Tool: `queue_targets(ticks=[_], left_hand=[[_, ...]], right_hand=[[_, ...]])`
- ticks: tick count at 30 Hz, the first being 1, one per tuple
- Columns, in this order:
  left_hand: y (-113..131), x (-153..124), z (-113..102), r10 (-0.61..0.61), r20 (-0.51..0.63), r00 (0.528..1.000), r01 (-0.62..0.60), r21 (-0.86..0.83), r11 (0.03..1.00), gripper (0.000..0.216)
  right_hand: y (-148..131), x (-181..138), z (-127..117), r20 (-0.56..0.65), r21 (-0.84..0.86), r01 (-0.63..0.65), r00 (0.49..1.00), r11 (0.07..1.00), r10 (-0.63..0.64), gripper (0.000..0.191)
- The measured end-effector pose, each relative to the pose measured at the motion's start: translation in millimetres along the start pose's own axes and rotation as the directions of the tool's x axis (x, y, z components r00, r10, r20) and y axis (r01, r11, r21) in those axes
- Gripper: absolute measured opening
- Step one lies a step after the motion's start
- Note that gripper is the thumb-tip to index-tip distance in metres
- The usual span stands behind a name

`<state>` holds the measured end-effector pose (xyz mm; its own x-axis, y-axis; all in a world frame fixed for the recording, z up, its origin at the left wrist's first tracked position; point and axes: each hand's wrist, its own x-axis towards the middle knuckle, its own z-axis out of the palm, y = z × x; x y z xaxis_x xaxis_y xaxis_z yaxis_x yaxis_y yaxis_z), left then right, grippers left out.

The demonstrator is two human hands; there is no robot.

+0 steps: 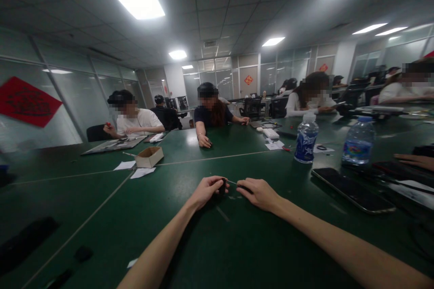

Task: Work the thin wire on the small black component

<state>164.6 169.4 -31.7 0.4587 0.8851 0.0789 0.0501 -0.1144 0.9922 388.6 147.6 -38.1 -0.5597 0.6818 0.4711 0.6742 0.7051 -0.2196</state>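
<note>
Both my hands rest on the dark green table (210, 244), a little ahead of me at centre. My left hand (207, 189) is closed around a small dark object (222, 186) that I cannot name. My right hand (257, 192) is closed in a pinch just to its right, on a thin light stick or tool (232, 183) that runs between the two hands. The hands are almost touching. A few tiny pieces (233, 198) lie on the table right below them.
A black phone (352, 189) lies to my right, with two water bottles (306, 139) (358, 141) behind it. A small cardboard box (149, 157) and paper scraps (142, 172) sit far left. Several people sit around the table; another person's hand (415, 160) rests at the right edge. Dark items (27, 239) lie near left.
</note>
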Motion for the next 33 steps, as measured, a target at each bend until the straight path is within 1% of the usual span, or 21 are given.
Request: queue_targets(ticks=[6,9,16,20,24,33], left_hand=[[-4.8,2.9,-0.8,-0.012,-0.030,0.999,0.010,-0.058,0.998,0.045],[-8.0,4.8,-1.8,-0.014,-0.030,0.999,0.012,-0.040,0.999,0.045],[-5.3,3.5,-1.5,-0.004,-0.005,1.000,0.004,0.007,1.000,0.043],[-2.5,1.8,-0.3,0.013,0.031,0.999,-0.013,-0.017,1.000,0.041],[0.5,-0.3,0.5,0.003,0.049,0.999,-0.003,-0.009,1.000,0.039],[3.0,-1.9,1.0,0.000,0.057,0.998,-0.002,0.022,1.000,0.040]], right_hand=[[2.6,-0.1,3.0,-0.003,-0.010,0.018,1.000,1.000,-0.018,0.027],[3.4,-0.1,3.7,-0.001,-0.027,0.029,1.000,0.999,-0.029,0.028],[1.8,-0.7,0.7,0.035,-0.023,0.037,0.999,0.999,-0.036,0.027],[3.2,-1.3,0.0,0.062,-0.005,0.070,0.996,0.998,-0.069,0.027],[4.2,-1.6,-0.3,0.086,0.009,0.105,0.991,0.994,-0.105,0.028],[3.1,-0.7,-3.5,0.103,-0.019,0.148,0.984,0.989,-0.145,0.030]])
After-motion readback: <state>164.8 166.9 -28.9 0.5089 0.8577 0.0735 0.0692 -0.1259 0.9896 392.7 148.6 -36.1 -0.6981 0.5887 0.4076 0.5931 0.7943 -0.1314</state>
